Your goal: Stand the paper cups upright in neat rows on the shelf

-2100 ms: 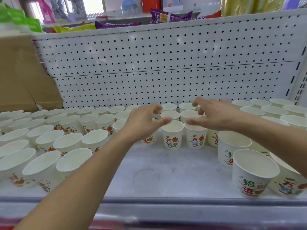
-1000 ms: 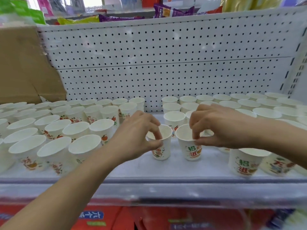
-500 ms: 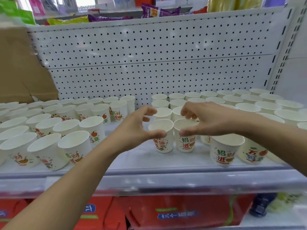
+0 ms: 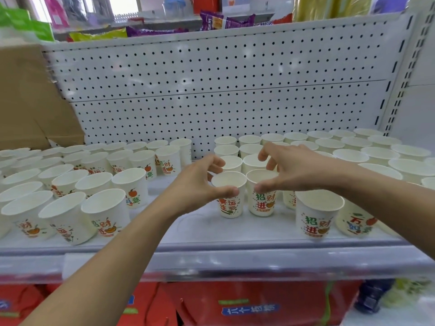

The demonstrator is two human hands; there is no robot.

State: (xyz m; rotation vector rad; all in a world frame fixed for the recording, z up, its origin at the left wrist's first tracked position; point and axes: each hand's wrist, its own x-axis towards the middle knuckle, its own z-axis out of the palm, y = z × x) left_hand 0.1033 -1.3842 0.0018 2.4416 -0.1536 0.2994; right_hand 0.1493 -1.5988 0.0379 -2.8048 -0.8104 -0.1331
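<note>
Arched slack, gripping nothing: left hand (image 4: 195,184) beside left paper cup (image 4: 231,204), right hand (image 4: 294,170) beside right paper cup (image 4: 263,204), thumbs alone touching.

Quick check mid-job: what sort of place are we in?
Most likely a small shop aisle: white pegboard behind the shelf, snack packets on the tier above, red packaged goods below, and printed paper cups set out in rows.

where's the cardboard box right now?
Head view, far left: the cardboard box stands at the back of the shelf, against the pegboard back panel, just behind the left block of paper cups.
</note>
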